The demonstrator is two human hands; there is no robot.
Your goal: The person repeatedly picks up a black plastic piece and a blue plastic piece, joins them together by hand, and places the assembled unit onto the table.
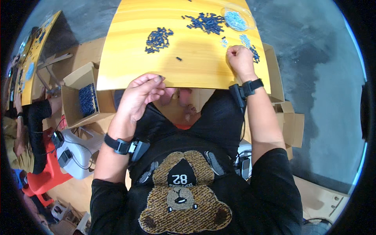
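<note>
My left hand (143,94) is raised just off the near edge of the yellow table (129,68), thumb and forefinger pinched on a small dark piece (159,78). My right hand (241,62) is closed over the table's right side, fingertips down; whatever it pinches is hidden. Just beyond it lie a few tiny light pieces (224,42), a light-blue cluster (245,40) and some small black pieces (255,55). One black piece (179,58) lies alone between my hands. Farther back are two heaps of black pieces, one left (158,40) and one central (206,23).
A clear round dish (236,19) of light-blue pieces stands at the far right corner. A cardboard box (80,94) with dark pieces sits left of the table; more cardboard boxes (289,121) are at right. A person (29,129) sits at another yellow table on the left.
</note>
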